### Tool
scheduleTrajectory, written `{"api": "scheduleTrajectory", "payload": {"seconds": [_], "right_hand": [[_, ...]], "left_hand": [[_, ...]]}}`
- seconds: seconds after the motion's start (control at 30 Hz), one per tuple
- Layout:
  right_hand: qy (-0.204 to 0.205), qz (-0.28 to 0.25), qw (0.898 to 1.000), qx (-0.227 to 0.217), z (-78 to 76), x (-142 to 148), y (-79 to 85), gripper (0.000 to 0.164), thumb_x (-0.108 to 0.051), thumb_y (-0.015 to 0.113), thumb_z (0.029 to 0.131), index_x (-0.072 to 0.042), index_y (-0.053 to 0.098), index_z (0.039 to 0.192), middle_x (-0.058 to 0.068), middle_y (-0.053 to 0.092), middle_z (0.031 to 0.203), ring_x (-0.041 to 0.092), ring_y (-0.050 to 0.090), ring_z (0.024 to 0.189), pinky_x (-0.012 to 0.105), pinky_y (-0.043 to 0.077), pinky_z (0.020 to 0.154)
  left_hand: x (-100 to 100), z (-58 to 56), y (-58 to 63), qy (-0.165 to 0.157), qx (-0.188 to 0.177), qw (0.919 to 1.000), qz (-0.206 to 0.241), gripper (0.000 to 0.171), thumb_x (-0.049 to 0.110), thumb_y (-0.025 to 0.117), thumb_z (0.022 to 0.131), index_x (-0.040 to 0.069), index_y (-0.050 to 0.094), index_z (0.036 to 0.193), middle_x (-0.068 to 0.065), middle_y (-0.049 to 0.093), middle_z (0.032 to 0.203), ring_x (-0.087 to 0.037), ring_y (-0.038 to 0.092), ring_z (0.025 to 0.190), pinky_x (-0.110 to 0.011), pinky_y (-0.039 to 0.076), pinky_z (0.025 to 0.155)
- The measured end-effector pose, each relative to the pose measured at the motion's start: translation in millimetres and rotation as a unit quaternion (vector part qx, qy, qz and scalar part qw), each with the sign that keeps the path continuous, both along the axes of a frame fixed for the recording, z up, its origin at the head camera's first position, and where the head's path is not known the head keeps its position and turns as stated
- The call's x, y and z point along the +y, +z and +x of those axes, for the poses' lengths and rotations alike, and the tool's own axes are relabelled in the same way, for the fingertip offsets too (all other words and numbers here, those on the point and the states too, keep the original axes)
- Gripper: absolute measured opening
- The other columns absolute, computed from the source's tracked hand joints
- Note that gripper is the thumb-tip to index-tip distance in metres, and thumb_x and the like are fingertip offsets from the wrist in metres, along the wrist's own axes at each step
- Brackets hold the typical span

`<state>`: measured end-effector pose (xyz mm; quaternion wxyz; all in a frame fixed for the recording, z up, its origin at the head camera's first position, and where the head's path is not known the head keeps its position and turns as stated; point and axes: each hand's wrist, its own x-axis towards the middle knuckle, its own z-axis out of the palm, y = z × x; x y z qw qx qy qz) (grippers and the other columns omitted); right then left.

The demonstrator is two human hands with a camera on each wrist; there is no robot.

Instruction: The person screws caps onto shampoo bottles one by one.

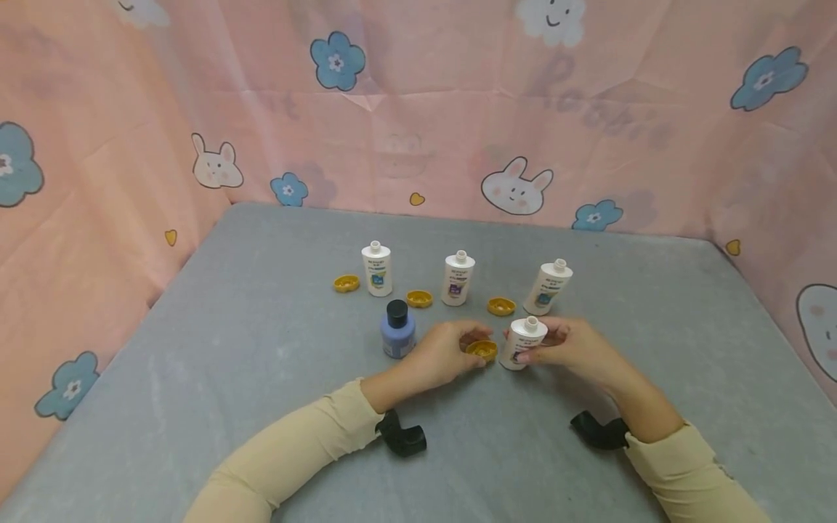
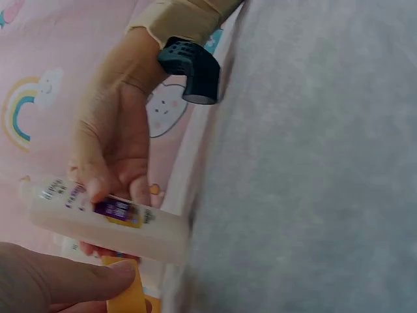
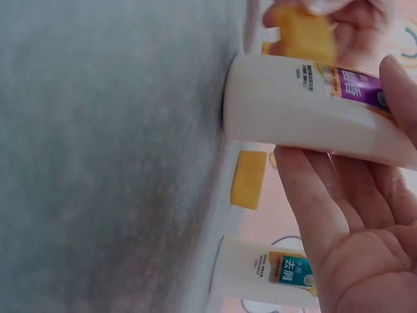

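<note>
My left hand (image 1: 439,357) pinches a yellow cap (image 1: 482,351), hollow side up, between thumb and fingers near the table. To its right, my right hand (image 1: 582,350) grips a small white bottle (image 1: 524,338) with a purple label, its neck uncapped. In the right wrist view the bottle (image 3: 293,104) stands with its base at the table, thumb on one side and fingers on the other. The cap (image 2: 127,287) is close beside the bottle in the left wrist view. A blue bottle (image 1: 398,338) with a black lid stands just left of my left hand.
Behind my hands stand three more uncapped white bottles, at left (image 1: 377,270), middle (image 1: 457,280) and right (image 1: 548,288). Beside them lie three yellow caps, left (image 1: 346,283), middle (image 1: 419,298) and right (image 1: 501,306). A pink printed curtain (image 1: 405,116) borders the grey table (image 1: 261,327).
</note>
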<state>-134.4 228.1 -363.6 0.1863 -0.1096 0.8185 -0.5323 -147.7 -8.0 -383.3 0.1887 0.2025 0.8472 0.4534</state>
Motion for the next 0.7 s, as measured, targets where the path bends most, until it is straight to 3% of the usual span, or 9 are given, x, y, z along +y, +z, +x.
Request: {"api": "scheduleTrajectory", "payload": {"seconds": [0.17, 0.3, 0.4, 0.53, 0.63, 0.7], "right_hand": [[-0.022, 0.046, 0.998, 0.021, 2.8, -4.6, 1.7, 0.047, -0.021, 0.079, 0.086, 0.002, 0.066, 0.125, 0.012, 0.071, 0.123, 0.002, 0.066, 0.104, 0.025, 0.056, 0.087], [-0.053, 0.083, 0.994, 0.038, 6.4, -9.6, 7.0, 0.048, -0.026, 0.076, 0.089, 0.001, 0.065, 0.127, 0.018, 0.068, 0.127, 0.021, 0.066, 0.113, 0.036, 0.057, 0.091], [-0.079, 0.089, 0.992, 0.048, 9.5, -12.1, 13.9, 0.053, -0.028, 0.075, 0.090, -0.001, 0.060, 0.133, 0.020, 0.065, 0.131, 0.034, 0.063, 0.119, 0.046, 0.056, 0.095], [-0.098, 0.090, 0.989, 0.063, 15.7, -12.4, 24.9, 0.053, -0.030, 0.075, 0.091, -0.003, 0.057, 0.132, 0.020, 0.063, 0.133, 0.038, 0.063, 0.119, 0.054, 0.054, 0.097], [-0.095, 0.087, 0.989, 0.078, 19.9, -12.5, 31.3, 0.048, -0.027, 0.075, 0.091, -0.002, 0.059, 0.128, 0.020, 0.064, 0.130, 0.035, 0.065, 0.115, 0.051, 0.057, 0.094], [-0.090, 0.085, 0.988, 0.088, 22.3, -12.9, 34.3, 0.045, -0.026, 0.075, 0.090, -0.002, 0.060, 0.126, 0.018, 0.066, 0.127, 0.028, 0.068, 0.112, 0.042, 0.059, 0.090]], "left_hand": [[-4.6, -0.4, 12.7, 0.027, 0.009, 0.9993, 0.022, 0.041, 0.012, 0.075, 0.089, 0.014, 0.064, 0.129, -0.001, 0.068, 0.129, -0.019, 0.064, 0.117, -0.028, 0.056, 0.093], [-9.8, -1.3, 23.4, 0.044, 0.012, 0.9974, 0.055, 0.038, 0.014, 0.076, 0.088, 0.013, 0.067, 0.125, -0.002, 0.069, 0.125, -0.017, 0.067, 0.109, -0.026, 0.057, 0.088], [-14.4, -1.0, 32.1, 0.056, 0.009, 0.9948, 0.085, 0.034, 0.011, 0.077, 0.087, 0.013, 0.069, 0.120, -0.003, 0.070, 0.121, -0.017, 0.069, 0.103, -0.023, 0.059, 0.083], [-19.9, 0.0, 42.1, 0.052, 0.009, 0.9911, 0.122, 0.031, 0.008, 0.077, 0.086, 0.013, 0.071, 0.115, -0.002, 0.070, 0.118, -0.017, 0.068, 0.104, -0.023, 0.059, 0.084], [-23.7, 0.5, 48.5, 0.038, 0.008, 0.9869, 0.156, 0.031, 0.006, 0.076, 0.086, 0.011, 0.071, 0.116, -0.004, 0.070, 0.119, -0.017, 0.068, 0.107, -0.023, 0.058, 0.088], [-26.0, 1.0, 52.2, 0.033, 0.008, 0.9848, 0.171, 0.031, 0.005, 0.075, 0.086, 0.009, 0.071, 0.117, -0.006, 0.070, 0.121, -0.017, 0.068, 0.108, -0.023, 0.058, 0.089]]}}
